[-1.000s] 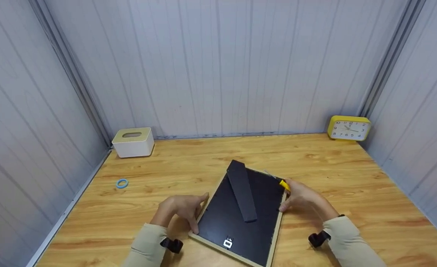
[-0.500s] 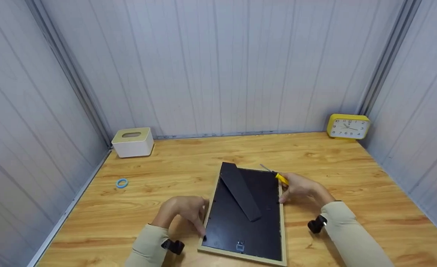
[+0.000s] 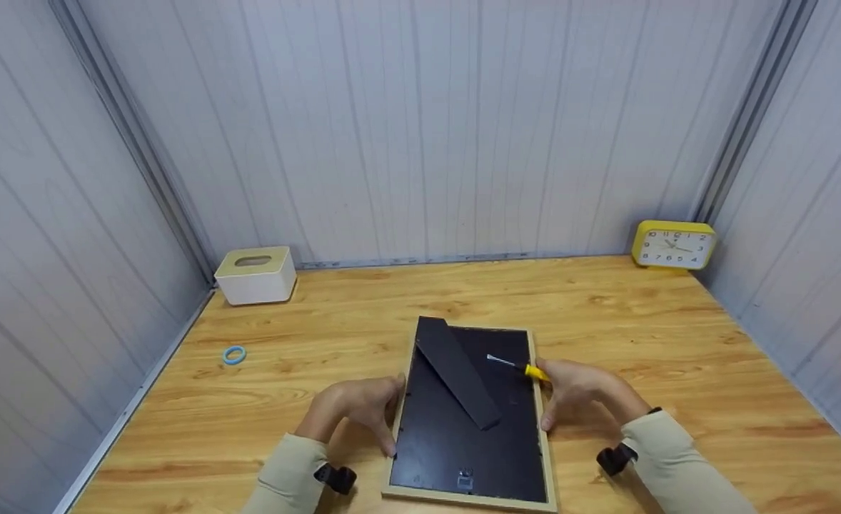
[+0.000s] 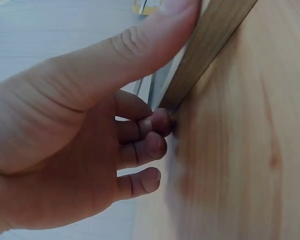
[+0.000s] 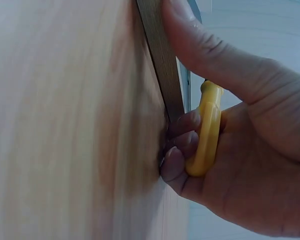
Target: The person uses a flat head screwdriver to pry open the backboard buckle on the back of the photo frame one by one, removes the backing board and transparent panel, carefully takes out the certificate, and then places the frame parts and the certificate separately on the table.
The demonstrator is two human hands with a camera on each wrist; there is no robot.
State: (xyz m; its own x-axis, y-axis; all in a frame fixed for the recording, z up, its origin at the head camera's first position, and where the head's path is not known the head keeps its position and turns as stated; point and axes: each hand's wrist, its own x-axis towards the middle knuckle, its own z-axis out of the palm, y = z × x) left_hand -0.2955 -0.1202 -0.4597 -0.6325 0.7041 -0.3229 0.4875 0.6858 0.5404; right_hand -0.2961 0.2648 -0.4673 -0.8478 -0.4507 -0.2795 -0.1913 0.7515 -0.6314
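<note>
A picture frame (image 3: 474, 457) with a light wooden rim lies back up in the head view. Its black backing carries a long stand leg (image 3: 457, 371) set aslant. My left hand (image 3: 367, 407) holds the frame's left side; in the left wrist view the thumb lies on the wooden edge and the fingertips curl near the tabletop. The right hand (image 3: 581, 385) keeps a yellow-handled screwdriver (image 3: 537, 373) in its curled fingers, the metal shaft pointing left over the backing. Its thumb rests against the frame's right edge, plain in the right wrist view.
At the back left of the wooden table (image 3: 306, 335) stands a white tissue box (image 3: 256, 284) with a wood-look lid. A yellow alarm clock (image 3: 674, 246) is at the back right. A blue ring (image 3: 234, 355) lies on the left. Panelled walls enclose three sides.
The frame has turned from a slant to nearly straight, its near end swinging right. Both hands have stayed on its sides. The screwdriver's tip has come down over the black backing.
</note>
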